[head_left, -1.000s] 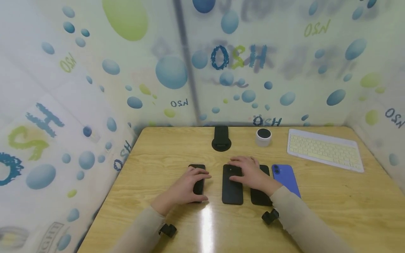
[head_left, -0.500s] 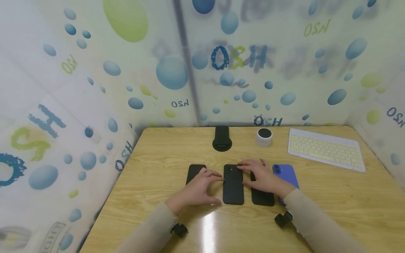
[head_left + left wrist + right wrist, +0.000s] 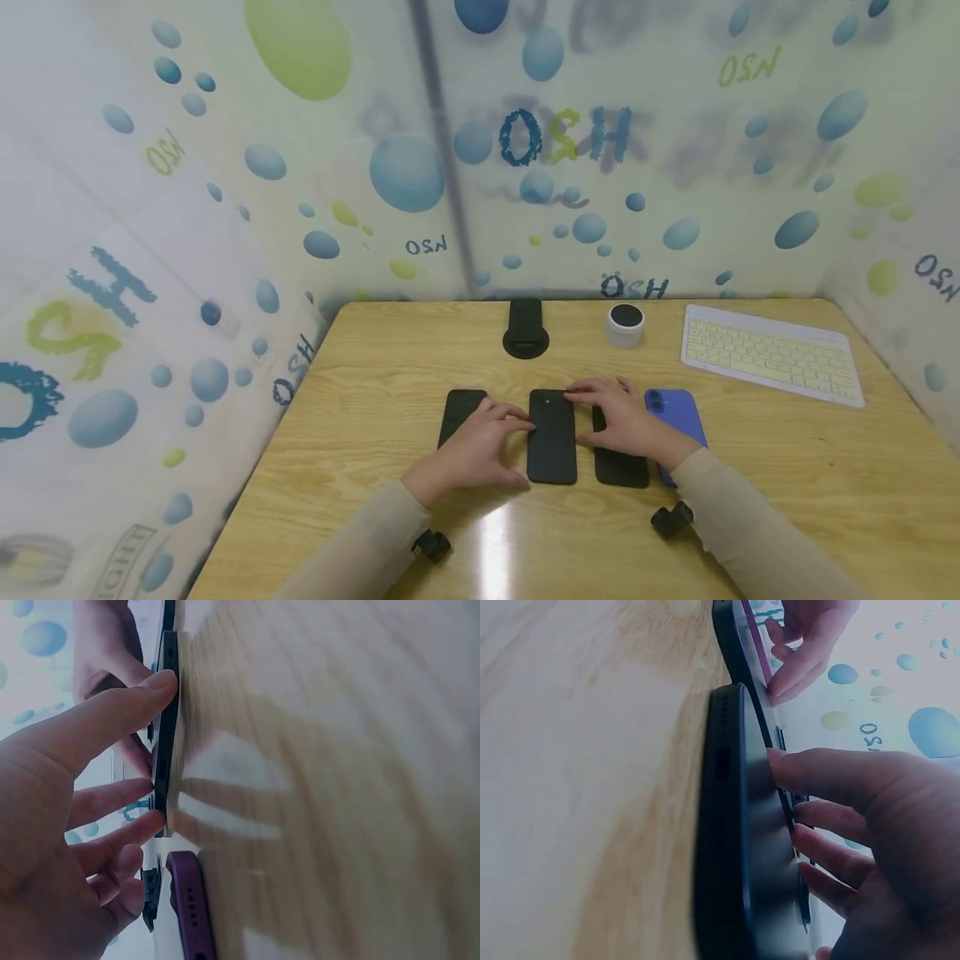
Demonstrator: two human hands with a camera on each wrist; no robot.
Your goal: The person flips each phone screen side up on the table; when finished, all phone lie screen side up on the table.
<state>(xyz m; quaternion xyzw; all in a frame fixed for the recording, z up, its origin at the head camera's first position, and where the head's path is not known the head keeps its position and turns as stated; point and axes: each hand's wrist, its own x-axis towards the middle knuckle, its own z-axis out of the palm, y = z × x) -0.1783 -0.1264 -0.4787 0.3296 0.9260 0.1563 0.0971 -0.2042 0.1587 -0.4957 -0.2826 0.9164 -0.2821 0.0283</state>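
Several phones lie in a row on the wooden table. At the left edge of the middle black phone (image 3: 552,454), my left hand (image 3: 476,446) has its fingertips, reaching over the left phone (image 3: 457,408) and partly hiding it. In the left wrist view, the thumb and fingertips meet the middle phone's edge (image 3: 170,735); a purple-edged phone (image 3: 193,907) lies beside it. My right hand (image 3: 626,421) reaches over another black phone (image 3: 621,469), its fingertips at the middle phone's right side. The blue phone (image 3: 681,421) lies rightmost, partly under the right wrist.
Toward the back of the table (image 3: 360,367) stand a black folding stand (image 3: 525,329) and a small white round device (image 3: 625,327) with a black top. A white keyboard (image 3: 772,354) lies at the back right. Patterned cloth walls (image 3: 337,167) border the table.
My left hand has moved right, from the left phone to the middle phone's left edge. My right hand has shifted right, off the middle phone's top face to its right side.
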